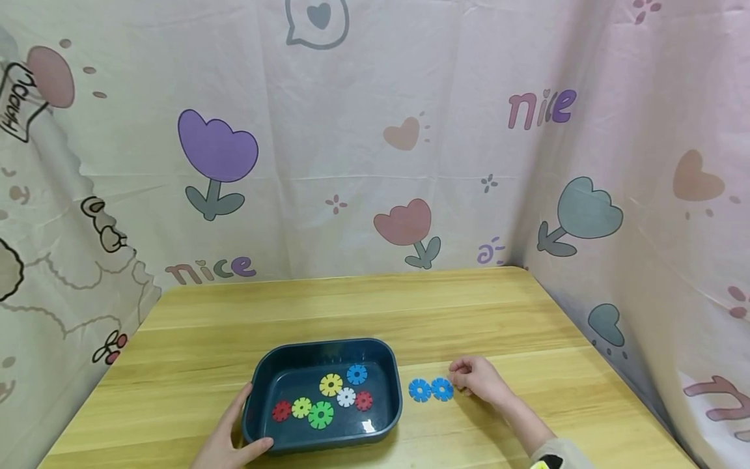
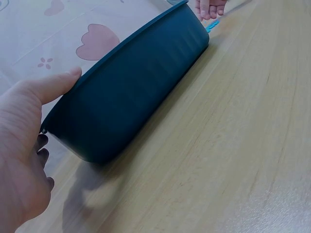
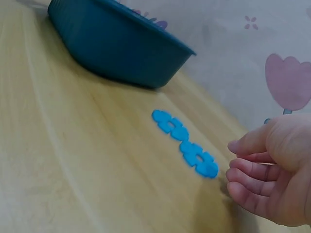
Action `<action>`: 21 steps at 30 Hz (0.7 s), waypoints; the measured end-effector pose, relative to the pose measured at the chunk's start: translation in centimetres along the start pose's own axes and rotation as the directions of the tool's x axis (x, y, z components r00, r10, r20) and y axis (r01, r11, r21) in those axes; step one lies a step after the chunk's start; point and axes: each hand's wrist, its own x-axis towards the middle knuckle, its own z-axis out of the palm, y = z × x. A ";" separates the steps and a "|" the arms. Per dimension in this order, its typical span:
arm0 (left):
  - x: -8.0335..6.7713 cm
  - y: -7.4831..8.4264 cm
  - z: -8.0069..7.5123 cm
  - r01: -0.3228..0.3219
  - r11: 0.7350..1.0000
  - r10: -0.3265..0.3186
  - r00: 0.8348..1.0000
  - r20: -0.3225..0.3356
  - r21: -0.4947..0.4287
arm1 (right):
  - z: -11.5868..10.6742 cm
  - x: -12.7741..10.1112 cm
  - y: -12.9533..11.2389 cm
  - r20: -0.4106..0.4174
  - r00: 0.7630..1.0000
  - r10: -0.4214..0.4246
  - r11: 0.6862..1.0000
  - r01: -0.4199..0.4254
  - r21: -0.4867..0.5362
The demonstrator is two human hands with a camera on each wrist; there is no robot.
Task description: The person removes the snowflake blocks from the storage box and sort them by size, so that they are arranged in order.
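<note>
A dark blue-green plastic tray (image 1: 322, 443) stands on the table with several flower-shaped plastic discs inside, among them a green disc (image 1: 320, 415) and a blue disc (image 1: 357, 374). At the tray's near left corner my left hand (image 1: 228, 433) grips the rim, its thumb (image 2: 56, 86) lying over the edge. To the right of the tray two blue notched discs (image 1: 420, 390) (image 3: 198, 159) lie flat, edge to edge. My right hand (image 1: 479, 379) is just right of them, fingers loosely curled with nothing held; in the right wrist view a small gap separates fingertips and discs.
The wood-grain table (image 1: 281, 312) reaches back to a printed cloth (image 1: 328, 215) hanging behind it. More of that cloth hangs along the left and right sides. Inside the tray, red (image 1: 282, 411), yellow (image 1: 331, 384) and white (image 1: 346, 397) discs lie spread out.
</note>
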 end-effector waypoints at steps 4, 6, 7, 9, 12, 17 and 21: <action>-0.1 0.0 0.0 0.011 1.000 -0.011 1.000 -0.003 0.006 | -0.2 0.4 -1.1 0.004 0.999 -0.036 0.999 0.036 0.001; -0.2 -0.1 0.0 0.013 1.000 -0.012 1.000 -0.007 0.013 | -0.3 0.7 -2.0 0.019 0.998 -0.052 0.999 0.052 0.001; -0.3 -0.1 0.0 0.011 1.000 -0.011 1.000 -0.009 0.014 | -0.3 0.8 -2.5 0.023 0.998 -0.059 0.998 0.059 -0.001; -0.3 -0.1 0.0 -0.008 1.000 0.008 1.000 -0.013 0.020 | -0.3 1.1 -3.5 0.031 0.997 -0.065 0.998 0.065 -0.002; -0.3 -0.1 0.0 -0.032 0.999 0.032 0.999 -0.013 0.019 | 0.0 1.7 -5.1 0.037 0.997 -0.067 0.998 0.068 -0.009; -0.4 -0.1 0.0 -0.036 0.999 0.036 0.999 -0.015 0.017 | 0.9 2.9 -7.3 0.070 0.993 -0.094 0.995 0.095 -0.003; -0.5 0.0 0.0 -0.041 0.998 0.042 0.999 -0.025 0.040 | 2.2 3.6 -9.0 0.101 0.986 -0.129 0.992 0.129 0.006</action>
